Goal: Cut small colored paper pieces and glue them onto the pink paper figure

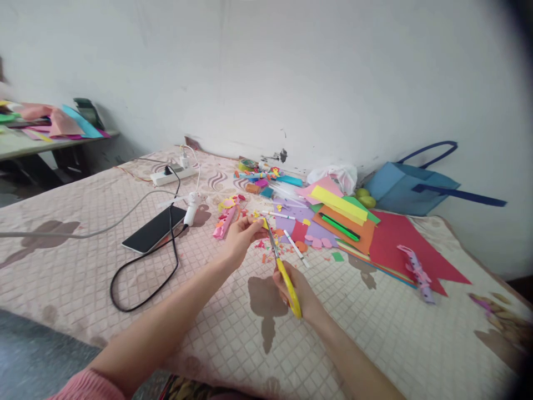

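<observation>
Scissors with yellow handles sit near the middle of the head view, their blades pointing toward the upper left. We see the right hand with its fingers clamped around the handles. The left hand, just left of the blades, has thumb and fingertips together on a small piece of yellow paper, right at the blade tips; we cannot tell whether the blades are biting into it.

Beyond the hands, at the centre of the frame, we see paper scraps scattered on the patterned cloth, and a white pen lying just right of the blades. A pink paper roll lies left of the scraps. Right of centre, a green cutter rests on orange paper, beside a large red sheet that has a purple paper roll lying partly on it. At the upper right we find a blue bag. Left of centre lie a black tablet and a looping black cable, with a white power strip above them.
</observation>
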Demonstrator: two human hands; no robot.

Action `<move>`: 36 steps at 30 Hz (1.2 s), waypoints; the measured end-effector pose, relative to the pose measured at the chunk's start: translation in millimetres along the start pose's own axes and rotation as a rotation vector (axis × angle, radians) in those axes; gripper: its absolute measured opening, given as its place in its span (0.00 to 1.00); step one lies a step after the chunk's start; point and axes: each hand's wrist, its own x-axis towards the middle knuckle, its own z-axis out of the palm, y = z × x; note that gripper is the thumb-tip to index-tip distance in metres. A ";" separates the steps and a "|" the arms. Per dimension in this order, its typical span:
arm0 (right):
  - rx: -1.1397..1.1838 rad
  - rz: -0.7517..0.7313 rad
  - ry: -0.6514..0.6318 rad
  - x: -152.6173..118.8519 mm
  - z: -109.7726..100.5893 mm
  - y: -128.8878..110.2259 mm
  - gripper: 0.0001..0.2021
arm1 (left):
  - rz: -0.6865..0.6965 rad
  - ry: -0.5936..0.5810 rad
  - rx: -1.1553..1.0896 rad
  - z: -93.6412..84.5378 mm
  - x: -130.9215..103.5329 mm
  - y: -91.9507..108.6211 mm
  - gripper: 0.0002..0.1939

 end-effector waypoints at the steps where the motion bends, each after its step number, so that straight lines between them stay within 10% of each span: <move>1: 0.009 0.011 0.000 0.3 0.2 1.1 0.23 | -0.001 -0.004 -0.002 -0.6 0.2 -0.2 0.12; 36: -0.125 -0.108 -0.036 -8.4 -5.8 -12.1 0.26 | -0.016 -0.012 -0.015 -1.0 -1.7 -1.3 0.12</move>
